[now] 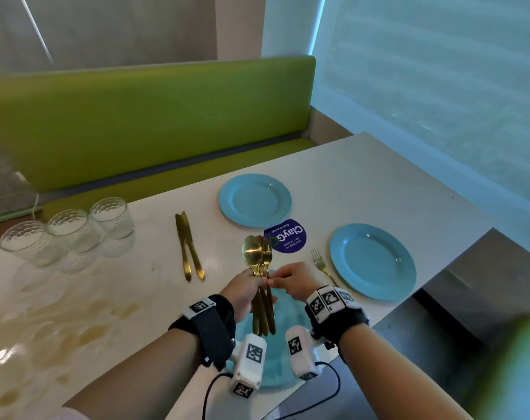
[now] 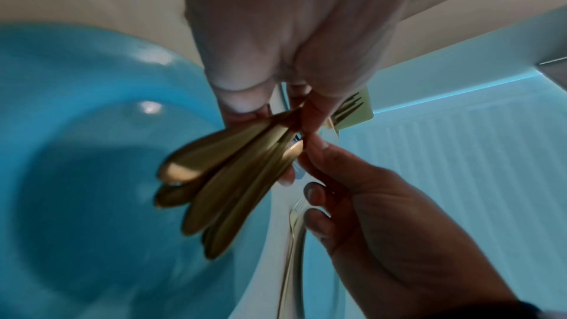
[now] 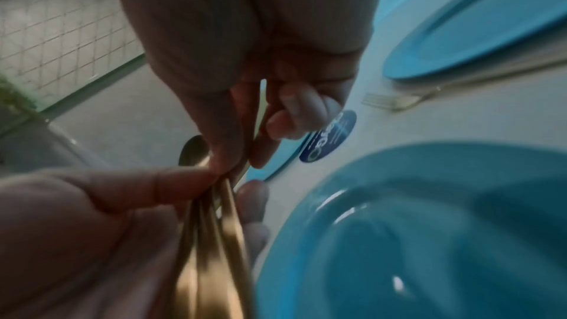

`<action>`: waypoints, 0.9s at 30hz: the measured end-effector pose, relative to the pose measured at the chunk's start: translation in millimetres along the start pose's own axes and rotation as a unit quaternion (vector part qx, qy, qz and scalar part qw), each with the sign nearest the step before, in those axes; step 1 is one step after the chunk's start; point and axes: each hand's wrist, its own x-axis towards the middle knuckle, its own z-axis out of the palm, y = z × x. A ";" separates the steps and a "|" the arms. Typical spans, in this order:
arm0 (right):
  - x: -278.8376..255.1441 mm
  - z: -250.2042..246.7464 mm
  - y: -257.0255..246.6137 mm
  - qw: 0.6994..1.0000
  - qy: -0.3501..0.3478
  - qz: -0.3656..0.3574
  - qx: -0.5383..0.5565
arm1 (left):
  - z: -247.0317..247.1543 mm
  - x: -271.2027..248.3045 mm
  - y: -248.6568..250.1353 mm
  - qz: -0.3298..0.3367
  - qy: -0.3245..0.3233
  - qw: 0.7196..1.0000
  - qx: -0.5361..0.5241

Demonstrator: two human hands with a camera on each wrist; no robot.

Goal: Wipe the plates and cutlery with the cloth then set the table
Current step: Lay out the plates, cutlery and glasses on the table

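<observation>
My left hand (image 1: 259, 283) grips a bundle of gold spoons and forks (image 1: 261, 262) by the handles, heads pointing away, above the near blue plate (image 1: 288, 316). My right hand (image 1: 276, 278) pinches the bundle from the right with thumb and forefinger. In the left wrist view the handles (image 2: 233, 178) fan out over the plate (image 2: 76, 154), and the right hand (image 2: 310, 149) nips them from the side. The right wrist view shows the same pinch (image 3: 245, 135) on the handles (image 3: 214, 251). One gold fork (image 1: 320, 263) lies left of the right blue plate (image 1: 373, 262). No cloth is in view.
A third blue plate (image 1: 254, 200) sits further back, with a round purple sticker (image 1: 288, 236) on the table in front of it. Two gold knives (image 1: 189, 247) lie side by side at centre left. Three glasses (image 1: 69, 231) stand at left. A green bench (image 1: 151, 116) runs behind the table.
</observation>
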 end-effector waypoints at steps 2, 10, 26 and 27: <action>-14.0 20.5 -7.8 0.999 -0.003 0.021 0.024 | -15.4 -13.3 -11.3 -0.005 0.002 1.000 -0.005; -53.0 89.6 -23.4 0.996 -0.025 0.040 -0.074 | -101.3 -43.6 -44.7 0.021 0.165 0.986 -0.022; -71.0 179.0 -35.2 0.944 -0.049 0.046 -0.323 | -170.7 -70.7 -77.4 0.008 0.211 0.977 -0.039; -71.4 179.3 -34.8 0.943 -0.043 0.052 -0.326 | -171.7 -71.0 -77.7 0.011 0.211 0.977 -0.035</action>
